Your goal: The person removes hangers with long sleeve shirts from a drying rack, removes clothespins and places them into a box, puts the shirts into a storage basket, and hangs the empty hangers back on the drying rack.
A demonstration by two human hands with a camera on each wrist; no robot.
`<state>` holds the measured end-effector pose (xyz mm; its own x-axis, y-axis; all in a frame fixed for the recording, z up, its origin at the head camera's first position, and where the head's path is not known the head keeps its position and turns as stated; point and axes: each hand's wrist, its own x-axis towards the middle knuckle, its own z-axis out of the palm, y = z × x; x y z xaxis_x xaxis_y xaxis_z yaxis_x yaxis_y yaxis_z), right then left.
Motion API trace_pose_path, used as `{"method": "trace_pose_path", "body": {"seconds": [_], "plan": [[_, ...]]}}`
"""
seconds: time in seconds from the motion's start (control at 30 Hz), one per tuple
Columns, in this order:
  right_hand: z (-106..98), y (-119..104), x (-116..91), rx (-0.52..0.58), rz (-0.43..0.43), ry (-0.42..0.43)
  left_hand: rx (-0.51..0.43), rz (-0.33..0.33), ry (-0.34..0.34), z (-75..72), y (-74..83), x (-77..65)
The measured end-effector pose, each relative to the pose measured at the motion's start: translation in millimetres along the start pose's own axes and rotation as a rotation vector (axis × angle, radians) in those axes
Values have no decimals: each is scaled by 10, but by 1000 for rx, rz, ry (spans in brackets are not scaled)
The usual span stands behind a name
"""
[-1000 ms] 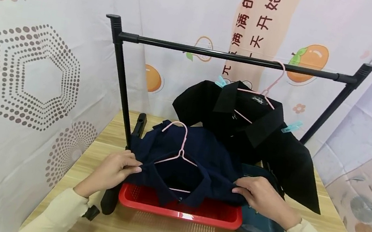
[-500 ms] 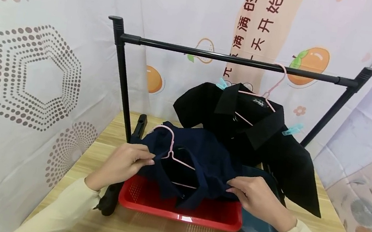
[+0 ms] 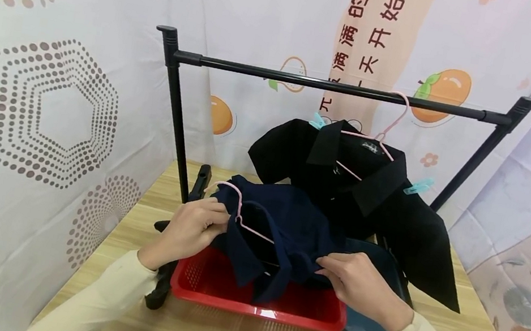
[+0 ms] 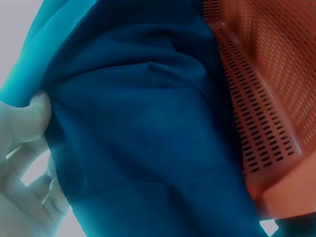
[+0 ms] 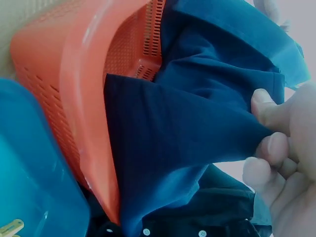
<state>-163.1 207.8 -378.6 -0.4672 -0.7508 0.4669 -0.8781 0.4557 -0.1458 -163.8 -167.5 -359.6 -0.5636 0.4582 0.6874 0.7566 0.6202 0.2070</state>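
Observation:
A navy collared shirt [image 3: 300, 211] hangs on a pink hanger [image 3: 240, 199] inside its open collar, the hook pointing up and left. My left hand [image 3: 191, 229] pinches the shirt at its left shoulder, close to the hanger's neck. On the other side my right hand [image 3: 356, 282] pinches the cloth at the right shoulder; in the right wrist view a fold of the sleeve [image 5: 182, 118] runs from my thumb and fingers. The collar tips hang over a red perforated basket [image 3: 264, 313]. The left wrist view has my left thumb and fingers [image 4: 34, 118] on the cloth edge.
A black garment rack [image 3: 279, 76] stands behind. From its bar hangs a black shirt [image 3: 414, 239] on another pink hanger [image 3: 395, 122], with light blue clips [image 3: 418, 186] at the shoulders. A dark blue basin [image 3: 365, 323] sits right of the basket; a yellow clip [image 5: 12, 228] lies in it.
My left hand has moved right and up with the shirt's shoulder, and the right hand slightly left. The collar has turned, and the hanger has shifted left with its hook tilting further left.

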Motion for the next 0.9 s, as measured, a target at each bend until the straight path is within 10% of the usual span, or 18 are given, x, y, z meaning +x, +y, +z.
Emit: {"method": "trace_pose_path", "body": {"seconds": [0.43, 0.7, 0.9], "plan": [[-70, 175, -43, 166, 137, 185, -112, -13, 62, -95, -154, -91], [-165, 345, -163, 333, 467, 145, -185, -26, 40, -261, -247, -101], [-116, 300, -114, 195, 462, 174, -170, -2, 33, -261, -228, -105]]}}
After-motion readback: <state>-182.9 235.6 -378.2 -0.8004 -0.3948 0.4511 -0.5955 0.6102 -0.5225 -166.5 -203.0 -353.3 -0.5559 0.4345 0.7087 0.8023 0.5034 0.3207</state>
